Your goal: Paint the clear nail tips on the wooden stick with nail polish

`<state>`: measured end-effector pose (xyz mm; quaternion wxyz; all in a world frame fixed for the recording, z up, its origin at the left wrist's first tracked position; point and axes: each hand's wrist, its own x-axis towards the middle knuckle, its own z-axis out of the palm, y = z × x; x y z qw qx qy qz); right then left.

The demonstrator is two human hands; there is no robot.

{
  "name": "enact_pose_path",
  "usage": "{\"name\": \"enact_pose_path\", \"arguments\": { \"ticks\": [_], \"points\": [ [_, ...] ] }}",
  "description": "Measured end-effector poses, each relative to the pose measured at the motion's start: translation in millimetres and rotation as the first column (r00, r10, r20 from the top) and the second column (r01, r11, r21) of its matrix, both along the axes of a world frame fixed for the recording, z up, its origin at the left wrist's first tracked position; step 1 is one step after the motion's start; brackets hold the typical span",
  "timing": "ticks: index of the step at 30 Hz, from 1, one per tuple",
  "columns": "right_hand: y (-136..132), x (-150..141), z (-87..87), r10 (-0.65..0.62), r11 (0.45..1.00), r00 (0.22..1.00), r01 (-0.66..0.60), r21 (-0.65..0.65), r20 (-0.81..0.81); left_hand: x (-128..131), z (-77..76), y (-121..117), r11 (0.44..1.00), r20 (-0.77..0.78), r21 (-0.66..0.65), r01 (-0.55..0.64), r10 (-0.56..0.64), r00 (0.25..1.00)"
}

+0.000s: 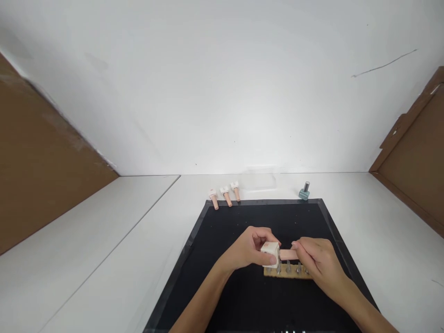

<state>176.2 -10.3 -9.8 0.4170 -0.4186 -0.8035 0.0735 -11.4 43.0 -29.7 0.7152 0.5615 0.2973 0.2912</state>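
My left hand (255,249) is closed around a white, boxy nail polish bottle (271,252), thumb along its lower front. From the bottle's right side a long pink cap (287,255) points sideways, and the fingers of my right hand (317,259) pinch its far end. Whether the cap is seated or slightly off the bottle, I cannot tell. Just below both hands lies a narrow yellowish strip (284,273) with several small clear upright pieces on it. My right hand covers the strip's right end.
Three more white nail polish bottles with pink caps (227,198) lie along the back edge of the black mat (222,226). A clear tray (258,181) sits behind it. A teal bottle with a grey cap (304,192) stands back right. Brown panels (45,148) flank the white table.
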Motion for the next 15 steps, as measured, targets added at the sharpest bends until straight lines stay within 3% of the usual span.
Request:
{"name": "enact_pose_path", "arguments": {
  "ticks": [3,6,9,12,15],
  "points": [
    [0,0,1.9,-0.033,0.999,0.999,0.033,-0.013,-0.018,2,-0.2,0,1.0,0.01,0.007,-0.018,0.017,1.0],
    [0,2,8.2,0.046,0.998,0.997,-0.049,-0.048,-0.056,2,2.4,1,0.997,0.005,-0.012,-0.077,0.077,0.997],
    [1,6,11.2,0.121,0.993,0.991,-0.121,0.005,-0.049,0,4.6,3,0.99,-0.009,-0.039,-0.134,0.134,0.991],
    [3,13,8.7,0.074,0.993,0.995,-0.066,0.1,-0.074,-6,4.7,8,0.977,-0.022,0.0,-0.214,0.214,0.977],
    [6,22,5.5,-0.042,0.992,0.977,0.066,0.108,-0.208,-15,3.5,13,0.95,-0.056,0.099,-0.296,0.302,0.952]
  ]
}}
